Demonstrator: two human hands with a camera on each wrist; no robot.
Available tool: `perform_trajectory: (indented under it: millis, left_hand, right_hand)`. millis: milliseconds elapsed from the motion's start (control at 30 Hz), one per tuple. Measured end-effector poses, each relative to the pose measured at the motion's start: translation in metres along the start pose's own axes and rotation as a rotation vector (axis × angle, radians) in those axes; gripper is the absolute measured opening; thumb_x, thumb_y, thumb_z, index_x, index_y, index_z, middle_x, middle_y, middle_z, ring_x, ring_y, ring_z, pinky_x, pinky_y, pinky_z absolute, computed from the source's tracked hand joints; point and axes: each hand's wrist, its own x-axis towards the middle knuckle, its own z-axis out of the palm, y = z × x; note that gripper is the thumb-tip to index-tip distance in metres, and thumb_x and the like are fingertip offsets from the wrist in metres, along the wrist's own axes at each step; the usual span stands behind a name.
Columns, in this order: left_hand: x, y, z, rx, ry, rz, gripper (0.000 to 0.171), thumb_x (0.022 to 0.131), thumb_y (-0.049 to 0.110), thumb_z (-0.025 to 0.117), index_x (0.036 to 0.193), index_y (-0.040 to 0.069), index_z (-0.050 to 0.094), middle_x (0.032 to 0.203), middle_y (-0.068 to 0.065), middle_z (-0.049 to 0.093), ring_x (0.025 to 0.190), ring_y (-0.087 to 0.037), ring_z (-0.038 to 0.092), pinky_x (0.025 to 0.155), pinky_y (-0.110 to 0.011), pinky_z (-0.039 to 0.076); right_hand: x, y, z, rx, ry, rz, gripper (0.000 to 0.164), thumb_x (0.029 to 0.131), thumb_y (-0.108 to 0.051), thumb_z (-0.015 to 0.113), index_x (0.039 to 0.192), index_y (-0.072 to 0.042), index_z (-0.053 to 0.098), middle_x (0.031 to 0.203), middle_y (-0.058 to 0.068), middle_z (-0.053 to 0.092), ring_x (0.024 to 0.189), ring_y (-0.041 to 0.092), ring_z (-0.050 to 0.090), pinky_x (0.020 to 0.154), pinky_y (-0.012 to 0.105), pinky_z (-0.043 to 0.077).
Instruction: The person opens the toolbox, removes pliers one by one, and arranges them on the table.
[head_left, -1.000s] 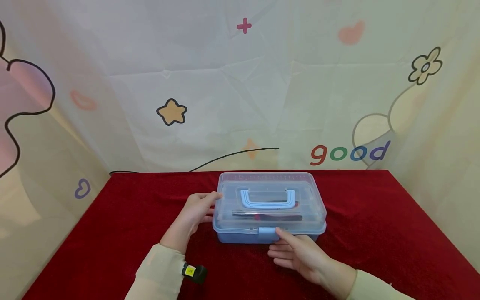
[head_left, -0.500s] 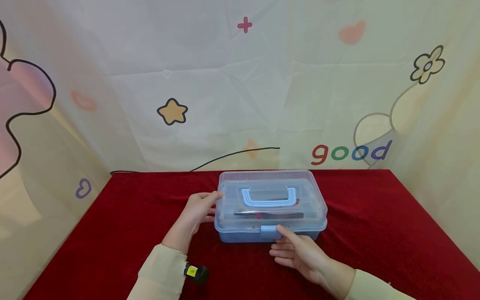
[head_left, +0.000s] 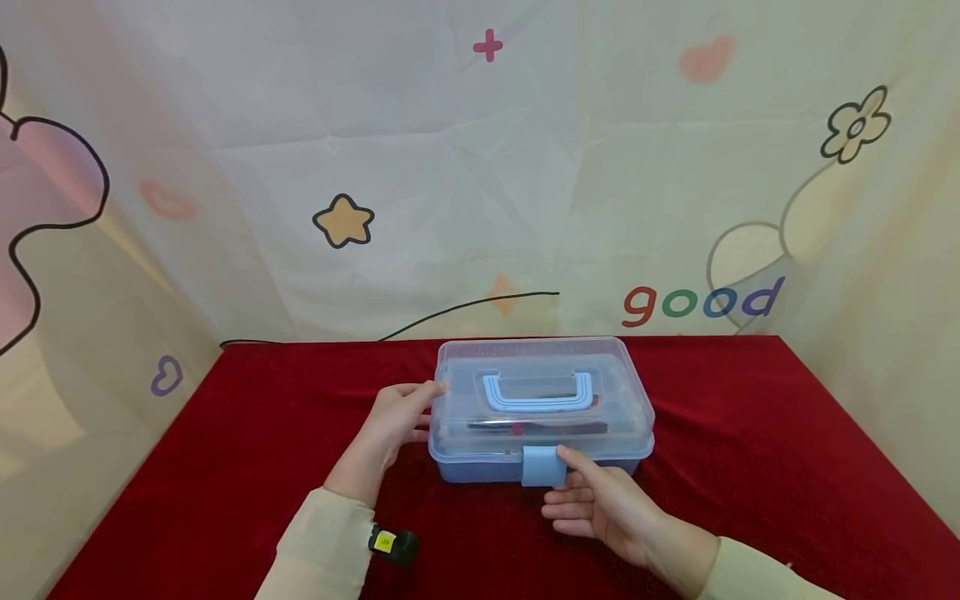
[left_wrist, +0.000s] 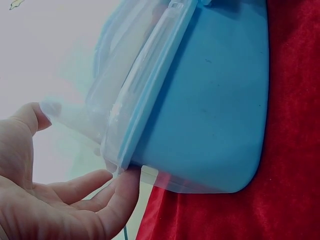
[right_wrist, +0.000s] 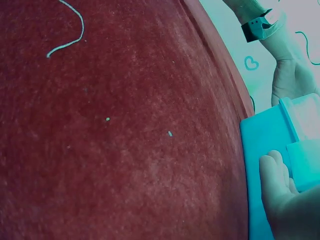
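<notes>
A plastic storage box with a clear lid and blue base sits on the red cloth. Its light-blue carry handle lies folded on top. My left hand grips the box's left end, thumb on the lid; in the left wrist view its fingertips are right at the rim. At the front, my right hand holds the right edge of the blue latch, thumb at its upper corner, the other fingers fairly straight below. The latch stands out from the base. Long thin items show dimly through the lid.
Red cloth covers the table. A pale printed curtain rises behind and along both sides. A black device is strapped to the left wrist. A white thread lies on the cloth.
The latch has swung outward from the box front, and my right hand has moved slightly with it. My left hand stays at the box's left end. The lid remains down.
</notes>
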Motion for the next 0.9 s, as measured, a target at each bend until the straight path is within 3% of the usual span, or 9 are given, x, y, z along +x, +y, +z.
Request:
perform_trajectory:
  millis: [367, 700, 900]
  left_hand:
    - [-0.0007, 0.0004, 0.0003, 0.0, 0.001, -0.004, 0.059, 0.087, 0.042, 0.06, 0.131, 0.004, 0.05, 0.118, -0.013, 0.06, 0.098, -0.024, 0.064, 0.079, -0.034, 0.058]
    - [-0.0009, 0.0, 0.0004, 0.003, 0.006, 0.0, 0.058, 0.088, 0.041, 0.059, 0.131, 0.004, 0.05, 0.12, -0.013, 0.06, 0.098, -0.024, 0.064, 0.08, -0.034, 0.058]
    - [-0.0009, 0.0001, 0.0007, 0.005, 0.006, -0.002, 0.059, 0.088, 0.042, 0.059, 0.132, 0.004, 0.05, 0.121, -0.013, 0.059, 0.101, -0.026, 0.063, 0.08, -0.034, 0.058]
  right_hand:
    - [-0.0061, -0.0014, -0.0046, -0.007, -0.07, -0.018, 0.076, 0.09, -0.047, 0.055, 0.129, 0.015, 0.033, 0.106, 0.018, 0.064, 0.091, 0.021, 0.068, 0.085, 0.038, 0.056]
    - [-0.004, -0.0023, -0.0049, -0.023, -0.055, -0.021, 0.084, 0.089, -0.054, 0.053, 0.131, 0.017, 0.034, 0.112, 0.024, 0.063, 0.094, 0.024, 0.068, 0.084, 0.04, 0.056]
    - [-0.0049, -0.0025, -0.007, 0.032, -0.088, -0.029, 0.048, 0.092, -0.029, 0.052, 0.122, 0.007, 0.041, 0.11, 0.019, 0.066, 0.096, 0.024, 0.068, 0.086, 0.041, 0.056]
